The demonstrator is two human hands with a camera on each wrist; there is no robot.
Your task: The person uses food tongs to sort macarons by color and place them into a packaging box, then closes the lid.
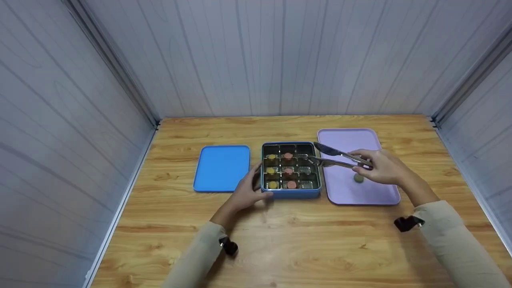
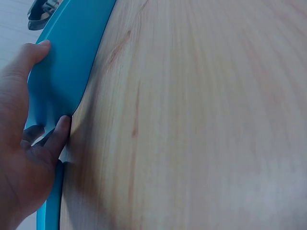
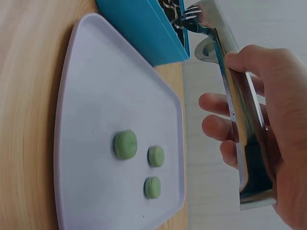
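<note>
Right hand (image 3: pixel 268 139) grips stiff, slippery steel tongs (image 3: pixel 235 105) mid-handle; left hand (image 2: pixel 24 143) braces the rigid blue tin (image 2: pixel 67 62), fingers straight.

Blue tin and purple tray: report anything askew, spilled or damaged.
Nothing stands out. The blue tin sits square between its lid and the purple tray; three green pieces lie loose on the tray, none spilled on the table.
</note>
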